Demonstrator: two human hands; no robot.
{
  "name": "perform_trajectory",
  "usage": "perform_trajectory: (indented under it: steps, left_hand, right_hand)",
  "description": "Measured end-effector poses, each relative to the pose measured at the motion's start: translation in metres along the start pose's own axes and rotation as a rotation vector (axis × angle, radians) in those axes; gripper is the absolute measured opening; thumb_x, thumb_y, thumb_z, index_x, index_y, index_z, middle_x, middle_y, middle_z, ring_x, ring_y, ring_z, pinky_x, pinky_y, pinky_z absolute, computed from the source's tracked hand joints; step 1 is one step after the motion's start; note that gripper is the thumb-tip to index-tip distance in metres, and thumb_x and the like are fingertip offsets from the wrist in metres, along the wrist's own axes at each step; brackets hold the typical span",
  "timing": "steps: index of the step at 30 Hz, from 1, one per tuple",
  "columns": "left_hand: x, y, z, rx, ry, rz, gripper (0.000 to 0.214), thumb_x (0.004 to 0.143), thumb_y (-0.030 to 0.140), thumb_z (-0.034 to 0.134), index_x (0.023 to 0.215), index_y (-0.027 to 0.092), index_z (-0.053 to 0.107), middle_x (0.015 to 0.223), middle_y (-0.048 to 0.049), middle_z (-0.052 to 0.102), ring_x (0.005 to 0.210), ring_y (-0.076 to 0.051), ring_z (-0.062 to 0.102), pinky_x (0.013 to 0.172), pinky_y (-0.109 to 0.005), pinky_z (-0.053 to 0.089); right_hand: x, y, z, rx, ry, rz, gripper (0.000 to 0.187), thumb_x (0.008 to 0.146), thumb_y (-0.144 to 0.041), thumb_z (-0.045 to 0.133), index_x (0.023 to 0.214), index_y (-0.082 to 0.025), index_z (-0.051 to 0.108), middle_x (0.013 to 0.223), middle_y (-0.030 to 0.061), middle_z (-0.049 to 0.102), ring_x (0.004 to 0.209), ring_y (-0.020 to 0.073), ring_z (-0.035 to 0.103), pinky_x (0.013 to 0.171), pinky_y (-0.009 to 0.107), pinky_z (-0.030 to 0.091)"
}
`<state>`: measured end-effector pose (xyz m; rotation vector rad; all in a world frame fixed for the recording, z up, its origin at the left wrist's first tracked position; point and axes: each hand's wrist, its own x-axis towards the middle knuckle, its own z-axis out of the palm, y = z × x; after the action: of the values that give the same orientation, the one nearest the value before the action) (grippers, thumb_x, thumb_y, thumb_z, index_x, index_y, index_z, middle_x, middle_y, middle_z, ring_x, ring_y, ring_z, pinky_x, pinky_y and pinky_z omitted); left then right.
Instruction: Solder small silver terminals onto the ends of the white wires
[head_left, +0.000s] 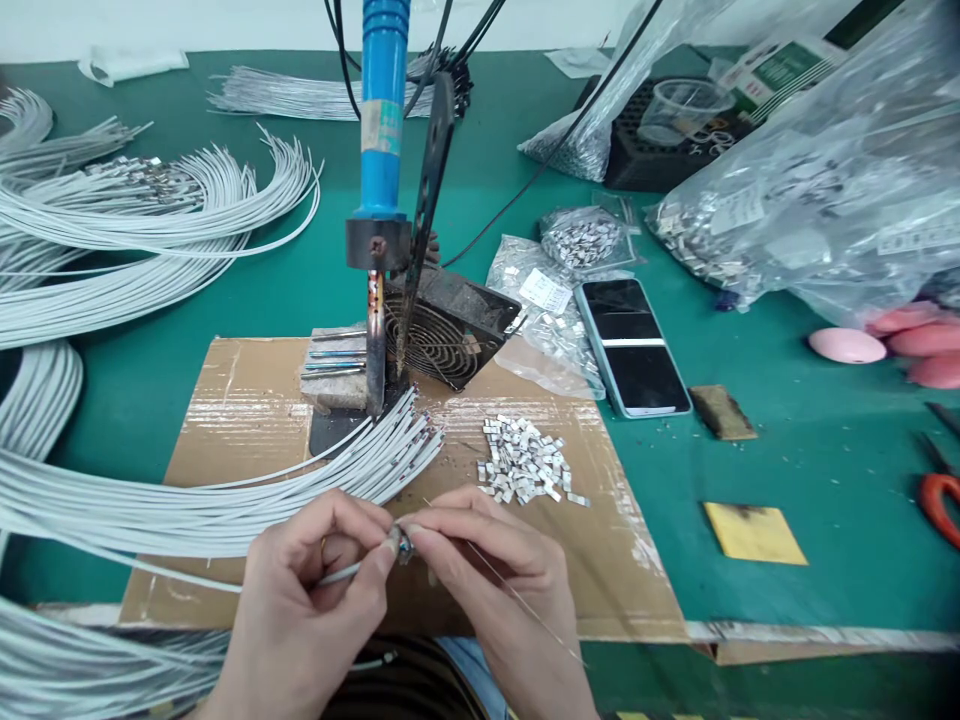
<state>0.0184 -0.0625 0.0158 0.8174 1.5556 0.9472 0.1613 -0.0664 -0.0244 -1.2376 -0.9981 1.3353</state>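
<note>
My left hand (307,600) is closed on a white cable (339,575), pinching it near its end between thumb and forefinger. My right hand (499,575) meets it there, its thumb and fingers pressed together at a small shiny metal piece (405,546) on the cable's tip; the fingers hide most of it. A thin wire (529,608), probably solder, runs through my right hand. Beyond the hands lies a bundle of white cables (300,515) with its cut ends under a blue-handled soldering iron (384,150), held upright tip down. A pile of small metal clips (525,460) lies to the right.
Cardboard (630,590) covers the green bench. Behind the iron are a small fan (457,330) and a black metal bracket (431,170). A phone (636,345), bags of metal parts (589,237), a yellow sponge (754,535) and red-handled scissors (937,500) sit rightward. More cable bundles (150,225) fill the left.
</note>
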Motion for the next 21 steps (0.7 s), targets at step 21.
perform_trajectory:
  steps: [21]
  left_hand:
    - [0.013,0.000,0.004,-0.052,0.026,0.011,0.015,0.067,0.014,0.080,0.060,0.016,0.068,0.074,0.0023,0.070,0.053,-0.004,0.050,0.053,-0.012,0.042]
  right_hand:
    - [-0.009,0.005,-0.002,-0.310,0.167,-0.062,0.030,0.111,-0.036,0.041,0.128,-0.029,0.065,0.098,0.0032,0.067,0.082,0.0193,0.059,0.076,0.031,0.048]
